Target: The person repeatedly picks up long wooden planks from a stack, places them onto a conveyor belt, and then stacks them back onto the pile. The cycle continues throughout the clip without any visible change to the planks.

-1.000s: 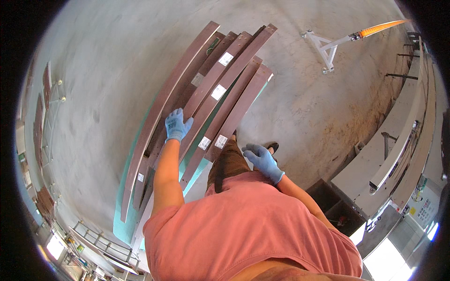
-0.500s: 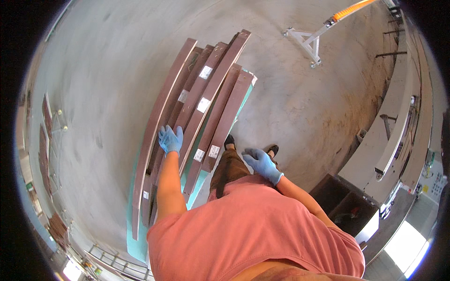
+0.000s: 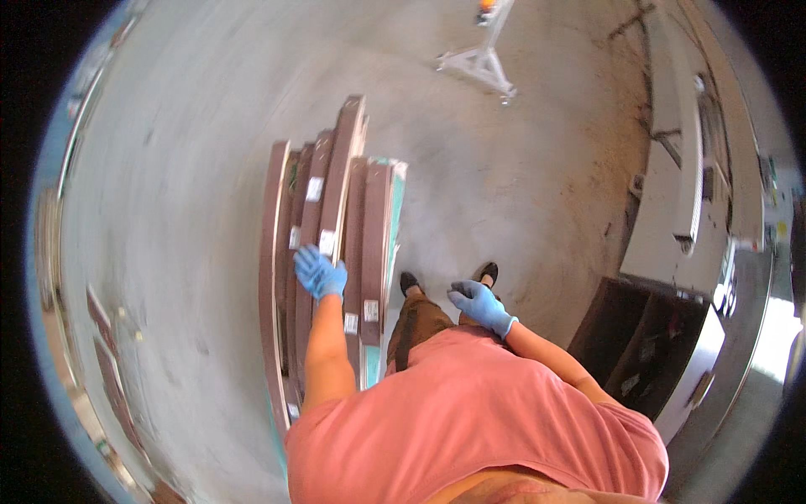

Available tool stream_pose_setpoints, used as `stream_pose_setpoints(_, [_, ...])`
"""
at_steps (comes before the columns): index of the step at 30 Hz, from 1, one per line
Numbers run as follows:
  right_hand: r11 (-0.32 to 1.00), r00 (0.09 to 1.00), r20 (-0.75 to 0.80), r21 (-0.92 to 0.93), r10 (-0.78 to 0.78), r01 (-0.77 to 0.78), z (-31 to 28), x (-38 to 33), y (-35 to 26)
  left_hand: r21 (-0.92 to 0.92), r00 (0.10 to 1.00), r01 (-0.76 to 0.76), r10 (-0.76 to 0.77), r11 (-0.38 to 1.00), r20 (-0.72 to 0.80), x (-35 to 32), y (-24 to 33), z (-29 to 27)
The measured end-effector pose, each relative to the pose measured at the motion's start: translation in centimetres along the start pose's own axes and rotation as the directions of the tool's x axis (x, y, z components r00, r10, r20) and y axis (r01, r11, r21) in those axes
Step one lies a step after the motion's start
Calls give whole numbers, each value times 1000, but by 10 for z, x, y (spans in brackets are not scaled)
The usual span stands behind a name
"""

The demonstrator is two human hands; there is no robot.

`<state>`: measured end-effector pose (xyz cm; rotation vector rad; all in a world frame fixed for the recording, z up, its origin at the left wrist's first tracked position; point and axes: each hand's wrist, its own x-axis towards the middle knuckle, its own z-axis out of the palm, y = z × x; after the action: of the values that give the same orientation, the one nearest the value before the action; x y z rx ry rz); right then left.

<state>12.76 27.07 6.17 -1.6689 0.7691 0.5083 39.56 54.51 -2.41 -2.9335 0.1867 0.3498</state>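
Note:
Several long brown boards (image 3: 328, 181) with white labels lie side by side in a stack to my left, their far ends staggered. Over them, in a blue glove, is my left hand (image 3: 321, 274), fingers outstretched and not wrapped round any board; whether it touches one is hard to tell. The hand hides part of the boards below it. My right hand (image 3: 482, 306), gloved in blue too, hangs in front of my body near my feet. Its fingers are loosely bent and apart, with nothing seen in them.
Teal sheet material (image 3: 396, 202) shows along the stack's right edge. A grey machine (image 3: 677, 227) runs down the right side, with a dark open-topped bin (image 3: 620, 328) near it. Far ahead stands a white metal stand (image 3: 481, 69) on the concrete floor.
The view has turned, so the stack now appears straighter and further down the picture. My left hand sits further right across the boards; my right hand has hardly moved against my body.

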Motion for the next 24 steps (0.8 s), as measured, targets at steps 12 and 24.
stream_pose_setpoints(12, [992, 946, -322, 125, 43, -2, -103, -35, 58, 7, 990, 69, -69, 998, 127, -1, 45, -14])
stream_pose_setpoints(24, [805, -186, -982, -80, 39, 589, -575, -123, 258, -166, 946, 103, -45, 981, 322, -137, 212, 18])
